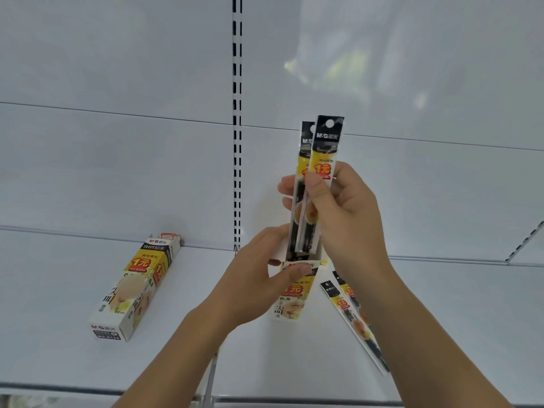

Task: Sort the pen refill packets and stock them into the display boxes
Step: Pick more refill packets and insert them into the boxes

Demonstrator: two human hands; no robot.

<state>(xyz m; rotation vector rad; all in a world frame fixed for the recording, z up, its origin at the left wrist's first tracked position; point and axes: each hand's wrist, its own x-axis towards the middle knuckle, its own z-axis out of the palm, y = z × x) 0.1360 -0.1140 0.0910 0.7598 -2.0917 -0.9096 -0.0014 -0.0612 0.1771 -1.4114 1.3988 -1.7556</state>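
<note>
Well to the left of both hands, a closed display box (136,285) lies flat on the white shelf (441,319), its long axis running away from the person and slightly rightward. Neither hand is near it.

The left hand (259,275) grips the upright display box (291,293), thumb across the front face and fingers curled round the far side, holding its open mouth steady.

Directly above that mouth, the right hand (338,213) pinches two pen refill packets (319,184), thumb on the front and fingers behind. Both packets stand nearly upright, long axis vertical and in line with the box, and their lower ends already sit inside the opening. That alignment is what the coming move seems to turn on: the packets lie straight above the box held by the left hand, so a plain downward slide by the right hand should seat them. A tilt could catch an end on the box wall.

Just beneath the right forearm, loose packets (350,310) lie on the shelf, slanting from upper left to lower right, partly hidden by the arm. The right hand is the nearer one to them.
</note>
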